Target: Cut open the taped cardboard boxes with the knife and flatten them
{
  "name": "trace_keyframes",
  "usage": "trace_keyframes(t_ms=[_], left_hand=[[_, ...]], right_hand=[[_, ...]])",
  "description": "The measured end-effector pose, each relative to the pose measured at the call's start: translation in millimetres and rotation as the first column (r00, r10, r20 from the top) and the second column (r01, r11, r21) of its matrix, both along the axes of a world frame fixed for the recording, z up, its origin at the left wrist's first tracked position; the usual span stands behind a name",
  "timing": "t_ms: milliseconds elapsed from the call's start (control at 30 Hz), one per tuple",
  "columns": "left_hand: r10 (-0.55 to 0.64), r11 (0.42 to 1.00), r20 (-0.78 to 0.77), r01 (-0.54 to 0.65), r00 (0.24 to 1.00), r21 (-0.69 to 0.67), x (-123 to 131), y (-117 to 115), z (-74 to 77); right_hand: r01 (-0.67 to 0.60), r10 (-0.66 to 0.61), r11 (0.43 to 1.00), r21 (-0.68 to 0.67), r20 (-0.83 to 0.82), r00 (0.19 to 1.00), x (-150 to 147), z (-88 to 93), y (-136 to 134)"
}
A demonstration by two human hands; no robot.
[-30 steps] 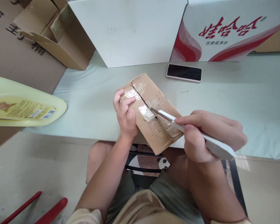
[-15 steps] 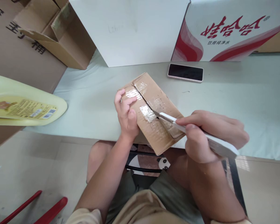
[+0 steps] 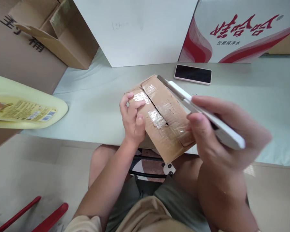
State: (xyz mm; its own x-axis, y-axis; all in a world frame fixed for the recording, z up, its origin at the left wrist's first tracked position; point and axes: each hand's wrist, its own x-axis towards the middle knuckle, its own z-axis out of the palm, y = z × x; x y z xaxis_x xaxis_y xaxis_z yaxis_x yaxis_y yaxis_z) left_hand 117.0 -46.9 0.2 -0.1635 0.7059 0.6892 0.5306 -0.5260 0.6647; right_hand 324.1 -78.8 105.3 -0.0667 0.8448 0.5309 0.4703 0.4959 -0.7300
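A small brown cardboard box (image 3: 169, 127) with clear tape along its top seam lies at the near edge of the table, one corner hanging over the edge. My left hand (image 3: 132, 119) presses on the box's left side, fingers curled over it. My right hand (image 3: 222, 129) is closed round the white handle of a utility knife (image 3: 195, 106). The knife is lifted above the box, its blade tip pointing toward the box's far corner. The seam looks slit along its middle.
A black phone (image 3: 192, 74) lies on the pale table (image 3: 87, 106) behind the box. A white box (image 3: 135, 32) and a red-and-white carton (image 3: 236, 32) stand at the back. Open brown cartons (image 3: 55, 35) are at left, with a yellow bottle (image 3: 24, 106).
My right hand has lifted the knife out of the taped seam and raised it up and away over the box. My left hand has stayed on the box.
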Motion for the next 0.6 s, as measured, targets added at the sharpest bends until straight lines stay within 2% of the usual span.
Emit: trace_keyframes(t_ms=[67, 200, 367, 600], left_hand=[[0.002, 1.0, -0.016, -0.002, 1.0, 0.009, 4.5, -2.6, 0.9], [0.03, 1.0, -0.026, -0.03, 0.999, 0.005, 10.6, -5.0, 1.4], [0.06, 0.998, -0.046, -0.061, 0.997, -0.016, 10.7, -4.9, 0.5], [0.006, 1.0, 0.016, -0.006, 1.0, -0.011, 10.4, -5.6, 0.7]], right_hand=[[-0.034, 0.033, 0.999, 0.026, 0.031, 0.999, -10.7, 1.9, 4.8], [-0.122, 0.124, 0.992, -0.024, 0.134, 0.983, -16.8, -0.2, 10.5], [-0.118, 0.121, 0.993, -0.028, 0.215, 0.969, -17.0, -4.5, 9.8], [-0.082, 0.085, 0.996, -0.023, 0.303, 0.949, -20.1, -4.9, 7.8]])
